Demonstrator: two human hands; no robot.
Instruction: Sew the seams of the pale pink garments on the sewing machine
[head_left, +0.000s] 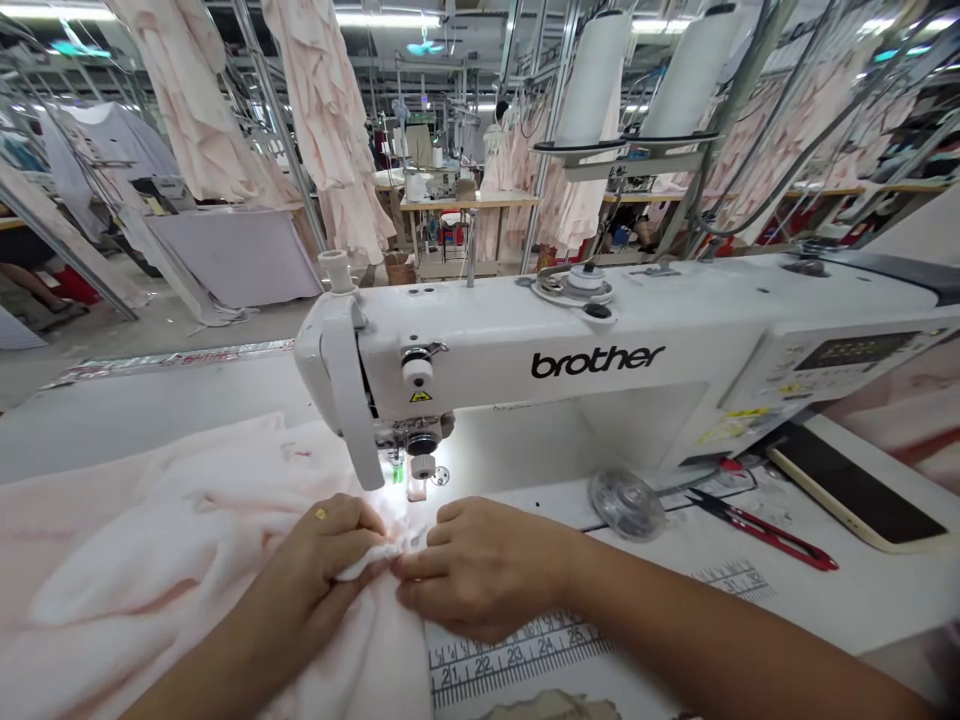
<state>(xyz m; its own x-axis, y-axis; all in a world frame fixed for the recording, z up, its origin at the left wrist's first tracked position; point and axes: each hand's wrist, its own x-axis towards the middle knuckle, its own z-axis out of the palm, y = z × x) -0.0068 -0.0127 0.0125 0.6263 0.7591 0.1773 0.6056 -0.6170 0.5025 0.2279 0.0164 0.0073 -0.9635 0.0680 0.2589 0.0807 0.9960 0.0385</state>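
Right hand, left hand, fabric edge

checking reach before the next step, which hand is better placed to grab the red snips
Probably the right hand. The red snips lie off to its right, while the left hand sits on the far side of it and would have to cross over. Both hands now pinch the pink fabric.

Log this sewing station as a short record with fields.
left hand: pinches a fold of the pink cloth
right hand: pinches the same fold, fingertips beside the left's
sewing machine: white, its foot just behind the hands, lamp lit
table: red snips, clear disc, phone, printed ruler
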